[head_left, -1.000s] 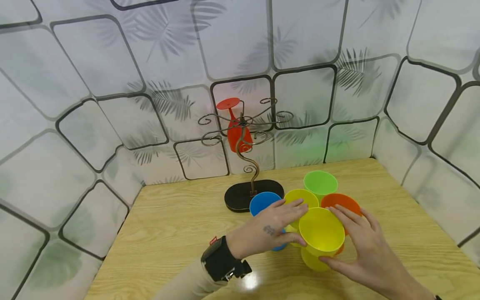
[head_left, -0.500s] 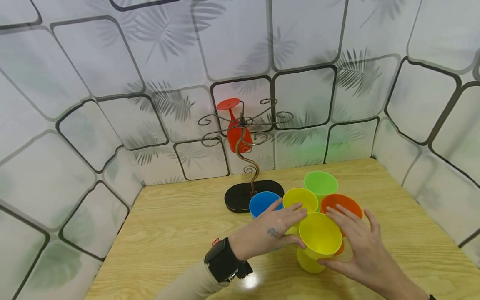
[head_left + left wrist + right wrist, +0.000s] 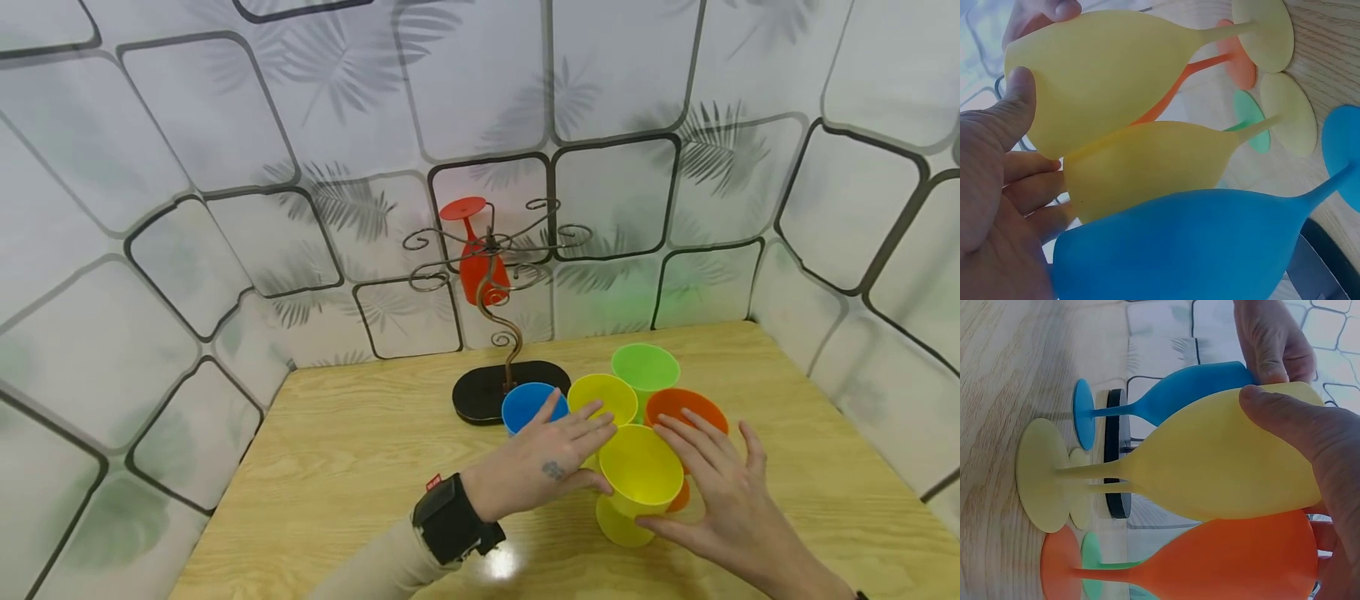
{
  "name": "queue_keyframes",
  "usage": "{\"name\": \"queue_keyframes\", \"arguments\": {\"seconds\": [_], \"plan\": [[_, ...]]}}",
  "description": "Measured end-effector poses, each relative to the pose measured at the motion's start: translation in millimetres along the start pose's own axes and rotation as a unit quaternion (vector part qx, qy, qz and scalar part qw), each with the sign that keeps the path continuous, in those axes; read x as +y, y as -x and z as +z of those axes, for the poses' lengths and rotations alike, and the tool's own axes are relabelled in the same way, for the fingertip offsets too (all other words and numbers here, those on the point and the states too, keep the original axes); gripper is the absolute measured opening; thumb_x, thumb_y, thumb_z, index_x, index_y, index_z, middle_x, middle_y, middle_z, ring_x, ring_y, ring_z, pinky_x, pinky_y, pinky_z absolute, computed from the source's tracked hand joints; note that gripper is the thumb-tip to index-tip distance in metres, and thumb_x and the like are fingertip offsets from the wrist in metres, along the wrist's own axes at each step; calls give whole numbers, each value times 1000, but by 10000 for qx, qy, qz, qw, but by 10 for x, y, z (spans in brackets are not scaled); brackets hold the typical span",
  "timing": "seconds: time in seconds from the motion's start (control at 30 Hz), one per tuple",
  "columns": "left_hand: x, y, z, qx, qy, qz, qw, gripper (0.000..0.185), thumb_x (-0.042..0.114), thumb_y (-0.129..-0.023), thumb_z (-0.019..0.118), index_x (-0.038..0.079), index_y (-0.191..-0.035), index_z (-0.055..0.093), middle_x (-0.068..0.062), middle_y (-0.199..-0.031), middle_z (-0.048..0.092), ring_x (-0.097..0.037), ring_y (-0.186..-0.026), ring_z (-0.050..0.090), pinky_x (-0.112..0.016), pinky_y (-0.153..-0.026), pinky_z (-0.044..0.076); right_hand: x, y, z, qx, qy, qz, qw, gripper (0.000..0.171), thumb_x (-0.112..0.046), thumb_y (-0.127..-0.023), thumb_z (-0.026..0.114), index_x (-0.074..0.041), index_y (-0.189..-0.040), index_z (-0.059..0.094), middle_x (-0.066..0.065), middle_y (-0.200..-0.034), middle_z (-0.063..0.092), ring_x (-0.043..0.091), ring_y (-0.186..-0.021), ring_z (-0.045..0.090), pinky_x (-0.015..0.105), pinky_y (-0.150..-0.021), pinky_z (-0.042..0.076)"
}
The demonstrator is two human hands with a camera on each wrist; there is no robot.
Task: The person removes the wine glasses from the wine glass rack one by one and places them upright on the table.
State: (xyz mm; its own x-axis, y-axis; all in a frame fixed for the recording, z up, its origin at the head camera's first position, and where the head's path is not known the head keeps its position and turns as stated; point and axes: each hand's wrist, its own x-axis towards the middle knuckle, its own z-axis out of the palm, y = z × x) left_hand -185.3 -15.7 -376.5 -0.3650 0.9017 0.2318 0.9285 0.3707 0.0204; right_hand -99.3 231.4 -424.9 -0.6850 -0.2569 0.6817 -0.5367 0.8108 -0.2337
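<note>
A yellow wine glass (image 3: 641,475) stands upright on the table, nearest to me. My left hand (image 3: 536,468) holds its rim from the left, the thumb (image 3: 1017,103) on the bowl and the fingers reaching behind it. From the right, my right hand (image 3: 726,492) grips the same bowl, its thumb (image 3: 1279,412) across the side and its fingers over the far rim. Close behind stand a second yellow wine glass (image 3: 602,396), a blue one (image 3: 1166,250), an orange one (image 3: 1235,562) and a green one (image 3: 647,367). My left fingers lie across the second yellow glass.
A metal glass rack (image 3: 491,243) with curled arms rises from a black oval base (image 3: 476,402) at the back of the table. A red wine glass (image 3: 480,279) hangs upside down on it. Patterned walls border the wooden table (image 3: 360,467).
The front yellow wine glass has come down slightly toward me, held between both hands, and then stays put. The view has shifted a little. The other glasses have not moved.
</note>
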Motion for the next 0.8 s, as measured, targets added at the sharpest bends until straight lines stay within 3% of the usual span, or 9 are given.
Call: {"name": "queue_keyframes", "arguments": {"seconds": [0.47,0.67,0.8], "plan": [[7,-16,6,-39,-675,67,9977,69,52,-101,54,9,-154,46,-7,-157,47,-20,-150,38,-60,-121,28,-9,20,11,-287,483,117,9984,102,-83,-82,57,-1,-143,55,20,-141,57,44,-131,42,79,-110,4],[8,-21,-3,-28,-560,66,9984,70,52,-100,57,8,-153,47,-7,-156,48,-20,-149,39,-60,-121,27,-12,16,9,-303,495,85,9983,103,-82,-81,60,2,-141,56,21,-140,58,45,-130,42,80,-109,3],[-3,-9,-41,149,-309,-57,9994,74,50,-97,62,6,-154,43,-8,-156,48,-21,-148,40,-58,-122,27,-19,1,5,-248,385,37,9989,104,-82,-80,62,2,-142,55,21,-141,57,43,-130,42,79,-110,2]]}}
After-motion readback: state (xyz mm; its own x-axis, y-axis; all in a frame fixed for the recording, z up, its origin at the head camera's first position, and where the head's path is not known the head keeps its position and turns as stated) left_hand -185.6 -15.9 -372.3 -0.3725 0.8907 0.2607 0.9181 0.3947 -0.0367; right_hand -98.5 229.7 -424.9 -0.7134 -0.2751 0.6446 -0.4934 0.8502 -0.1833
